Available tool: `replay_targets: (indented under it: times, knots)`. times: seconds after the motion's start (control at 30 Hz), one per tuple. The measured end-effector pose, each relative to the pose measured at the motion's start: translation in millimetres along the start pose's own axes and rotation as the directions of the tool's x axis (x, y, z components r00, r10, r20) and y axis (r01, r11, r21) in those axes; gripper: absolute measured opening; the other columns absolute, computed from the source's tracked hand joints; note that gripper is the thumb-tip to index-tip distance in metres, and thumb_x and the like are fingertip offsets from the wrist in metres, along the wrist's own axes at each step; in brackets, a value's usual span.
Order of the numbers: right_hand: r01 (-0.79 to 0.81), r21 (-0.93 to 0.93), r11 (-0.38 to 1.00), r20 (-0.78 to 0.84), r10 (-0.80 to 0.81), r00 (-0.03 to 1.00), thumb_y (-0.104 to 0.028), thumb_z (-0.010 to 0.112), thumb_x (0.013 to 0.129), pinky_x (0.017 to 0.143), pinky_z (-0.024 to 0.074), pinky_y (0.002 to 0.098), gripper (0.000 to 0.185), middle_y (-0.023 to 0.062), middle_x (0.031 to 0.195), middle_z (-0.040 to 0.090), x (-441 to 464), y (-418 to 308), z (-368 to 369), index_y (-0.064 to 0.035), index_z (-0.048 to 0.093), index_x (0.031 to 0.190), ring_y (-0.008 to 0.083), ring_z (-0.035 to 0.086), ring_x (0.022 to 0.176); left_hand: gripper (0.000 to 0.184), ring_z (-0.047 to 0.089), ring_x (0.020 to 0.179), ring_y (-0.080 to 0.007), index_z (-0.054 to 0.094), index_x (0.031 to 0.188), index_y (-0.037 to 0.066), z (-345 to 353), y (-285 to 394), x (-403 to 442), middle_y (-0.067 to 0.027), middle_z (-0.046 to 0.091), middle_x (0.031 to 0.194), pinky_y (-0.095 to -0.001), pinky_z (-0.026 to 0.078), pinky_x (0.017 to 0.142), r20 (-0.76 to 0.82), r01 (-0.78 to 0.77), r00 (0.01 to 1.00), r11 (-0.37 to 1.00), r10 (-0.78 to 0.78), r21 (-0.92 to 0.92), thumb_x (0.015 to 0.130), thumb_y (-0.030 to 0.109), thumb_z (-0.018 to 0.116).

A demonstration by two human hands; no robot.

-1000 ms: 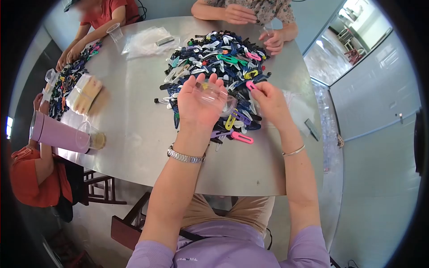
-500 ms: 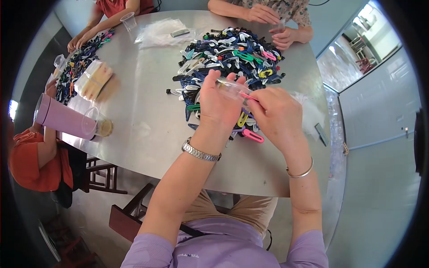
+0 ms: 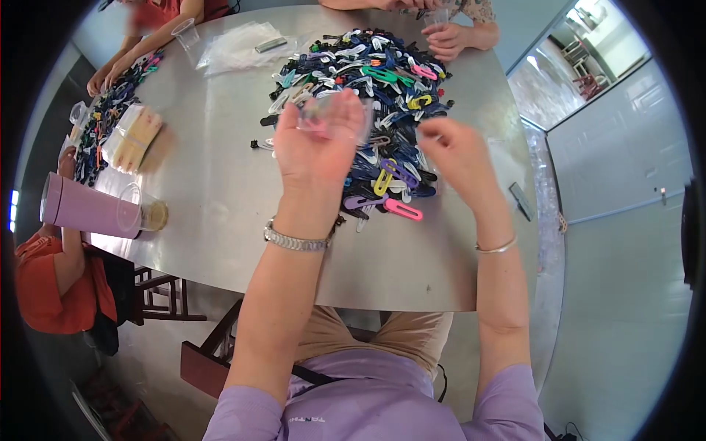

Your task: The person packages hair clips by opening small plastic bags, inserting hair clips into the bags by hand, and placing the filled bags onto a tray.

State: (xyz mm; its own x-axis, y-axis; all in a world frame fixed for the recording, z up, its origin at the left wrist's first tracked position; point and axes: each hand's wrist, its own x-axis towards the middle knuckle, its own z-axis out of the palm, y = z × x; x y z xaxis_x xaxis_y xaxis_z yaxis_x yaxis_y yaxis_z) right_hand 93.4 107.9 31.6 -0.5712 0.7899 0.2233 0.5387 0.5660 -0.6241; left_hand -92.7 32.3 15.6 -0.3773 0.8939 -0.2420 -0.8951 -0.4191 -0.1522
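Observation:
My left hand point(image 3: 320, 151) is palm up over the near left part of a pile of snap hair clips point(image 3: 390, 81). Its fingers curl around a clear plastic bag point(image 3: 360, 121), with something pink and other blurred colors inside. To the right of the pile, my right hand point(image 3: 460, 158) hovers with bent fingers. Its fingertips are blurred, so I cannot see whether they hold anything. Between the hands lie a purple clip point(image 3: 399, 173) and a yellow clip point(image 3: 382, 180); a pink clip point(image 3: 404, 210) sits at the pile's near edge.
On the metal table point(image 3: 220, 242) are a pink tumbler point(image 3: 88, 206), a plastic cup point(image 3: 154, 214), a bundled pale stack point(image 3: 132, 140) and clear bags point(image 3: 246, 48). Co-workers' hands point(image 3: 448, 40) are across and at left. A dark strip point(image 3: 521, 200) lies at right.
My hands have separated: the left moved left with the bag, the right drew away from it. The pink clip formerly between my right fingers no longer shows there; pink now shows in the bag.

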Motion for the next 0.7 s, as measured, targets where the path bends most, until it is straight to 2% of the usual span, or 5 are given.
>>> replay_targets:
  times: [0.07, 0.13, 0.27, 0.47, 0.7]
  knots:
    - [0.045, -0.036, 0.998, 0.021, -0.044, 0.999, -0.013, 0.067, 0.077, 0.07, 0.0486, 0.0317, 0.024, 0.0117, 0.088, 0.065, 1, 7, 18, -0.0027, 0.067, 0.098, 0.0213, 0.063, 0.079, 0.034, 0.051, 0.104, -0.0348, 0.038, 0.11, 0.004, -2, -5, -4, -0.0227, 0.047, 0.113, -0.0482, 0.045, 0.09, -0.024, 0.103, 0.994, 0.993, -0.105, -0.051, 0.098, 0.036, 0.036]
    - [0.127, -0.378, 0.917, 0.002, -0.136, 0.991, -0.016, 0.066, 0.077, 0.073, 0.0481, 0.0365, 0.023, 0.0142, 0.091, 0.065, 1, 12, 29, -0.0017, 0.066, 0.094, 0.0284, 0.062, 0.083, 0.034, 0.049, 0.106, -0.0343, 0.035, 0.118, 0.006, 4, -16, -12, -0.0198, 0.044, 0.118, -0.0481, 0.043, 0.092, -0.1, 0.062, 0.994, 0.995, -0.054, 0.083, 0.098, 0.034, 0.037]
    - [0.055, -0.331, 0.942, 0.026, -0.049, 0.998, -0.017, 0.064, 0.077, 0.074, 0.0476, 0.0383, 0.021, 0.0146, 0.091, 0.065, 0, 11, 26, -0.0011, 0.066, 0.09, 0.0305, 0.062, 0.084, 0.033, 0.048, 0.107, -0.0342, 0.034, 0.12, 0.007, -6, -10, -4, -0.0186, 0.043, 0.12, -0.0476, 0.044, 0.091, -0.028, 0.038, 0.999, 0.994, -0.036, 0.103, 0.098, 0.032, 0.038]
    - [-0.032, -0.116, 0.993, -0.005, 0.031, 0.999, -0.017, 0.067, 0.078, 0.065, 0.0468, 0.0316, 0.02, 0.0106, 0.076, 0.064, 3, 5, 10, -0.0001, 0.064, 0.087, 0.0207, 0.061, 0.069, 0.034, 0.047, 0.107, -0.0335, 0.034, 0.122, 0.008, -8, -9, -3, -0.0183, 0.043, 0.118, -0.0466, 0.043, 0.091, -0.024, 0.045, 0.999, 0.994, -0.043, 0.104, 0.098, 0.032, 0.039]
    - [0.019, 0.419, 0.908, 0.028, -0.034, 0.999, -0.007, 0.069, 0.077, 0.057, 0.0407, 0.0218, 0.011, 0.0019, 0.07, 0.06, -7, -21, -12, -0.0007, 0.064, 0.085, 0.0058, 0.051, 0.063, 0.03, 0.048, 0.107, -0.0342, 0.036, 0.116, 0.008, -3, -15, -7, -0.0168, 0.043, 0.117, -0.0473, 0.041, 0.091, -0.002, -0.047, 0.999, 0.976, 0.048, 0.213, 0.097, 0.032, 0.042]
